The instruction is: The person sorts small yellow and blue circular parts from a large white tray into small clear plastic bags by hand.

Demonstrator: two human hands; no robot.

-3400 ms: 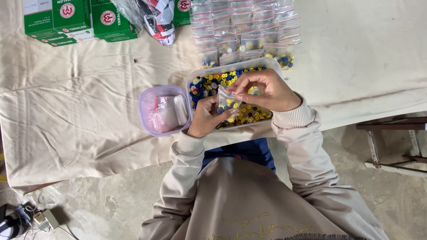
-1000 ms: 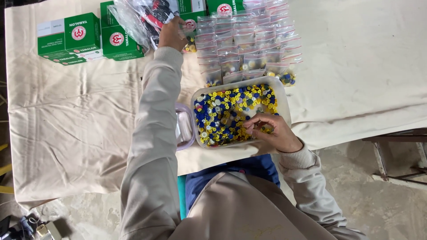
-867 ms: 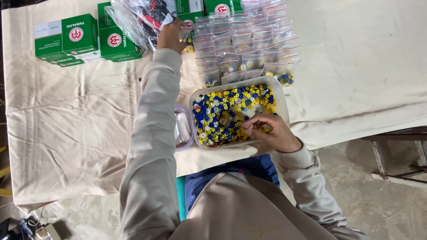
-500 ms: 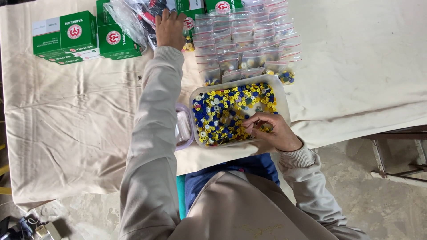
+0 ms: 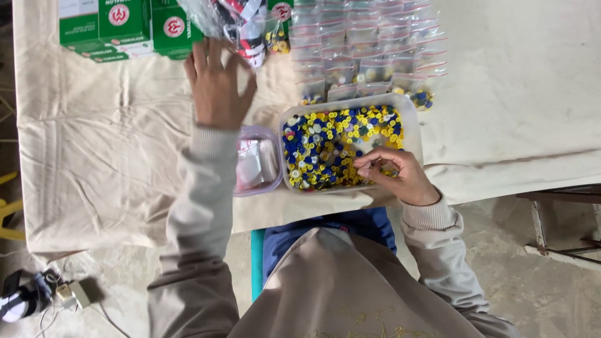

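Right now a clear tub brims with blue-yellow buttons.

Far left: green and white boxes. Near left, on floor: black gadget with cables. Right: wooden frame.

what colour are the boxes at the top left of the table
Green with white panels and a round red-and-white emblem; the boxes show best in the head view.

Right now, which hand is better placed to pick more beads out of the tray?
Right, probably. The right hand rests in the clear tray with its fingers on the coloured beads. The left hand is stretched away, over the cloth near the green boxes.
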